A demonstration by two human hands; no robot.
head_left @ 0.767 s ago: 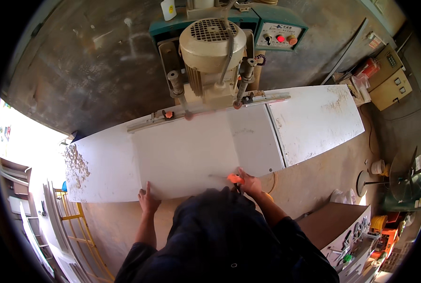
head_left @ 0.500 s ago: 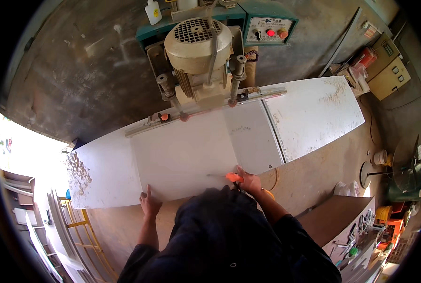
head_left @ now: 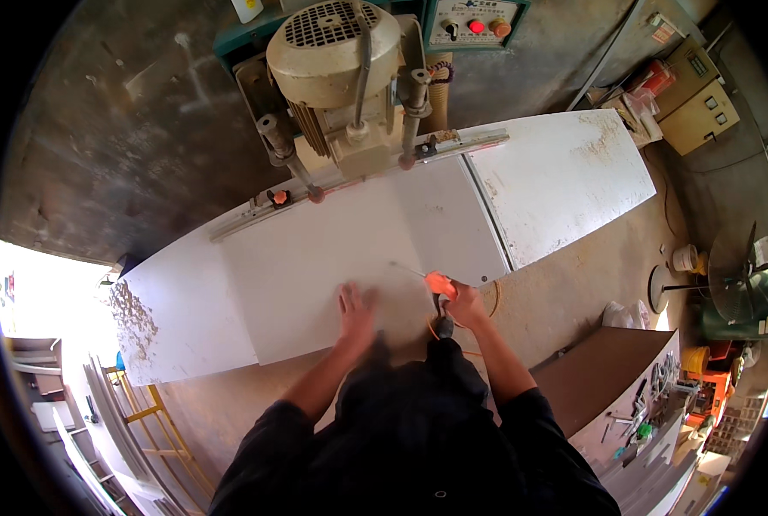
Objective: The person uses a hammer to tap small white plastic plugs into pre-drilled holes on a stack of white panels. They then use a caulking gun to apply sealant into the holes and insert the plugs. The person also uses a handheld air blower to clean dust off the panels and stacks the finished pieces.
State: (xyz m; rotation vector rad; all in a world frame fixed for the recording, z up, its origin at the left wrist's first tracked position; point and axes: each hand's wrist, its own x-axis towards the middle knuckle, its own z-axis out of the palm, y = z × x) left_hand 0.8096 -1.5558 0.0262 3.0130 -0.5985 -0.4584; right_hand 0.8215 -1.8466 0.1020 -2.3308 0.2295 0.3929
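A pale flat panel [head_left: 302,258] lies on the long white worktable [head_left: 564,185], in front of a drilling machine with a big cream motor [head_left: 332,64]. My left hand [head_left: 357,311] rests open on the panel, fingers stretched forward. To its right, my right hand [head_left: 465,306] is closed around an orange air blow gun [head_left: 439,283]. The gun's thin nozzle reaches left over the panel. An orange hose [head_left: 470,351] hangs below it at the table's near edge.
A metal fence [head_left: 465,144] with an orange knob [head_left: 280,198] runs along the panel's far side. A brown-topped bench [head_left: 599,365] with hand tools stands near right, and a floor fan [head_left: 732,273] beyond it. A yellow metal frame [head_left: 156,413] stands at left.
My left hand has moved from the panel's near left corner rightward and farther onto it. The blow gun has tilted in my right hand. The whole view has shifted slightly.
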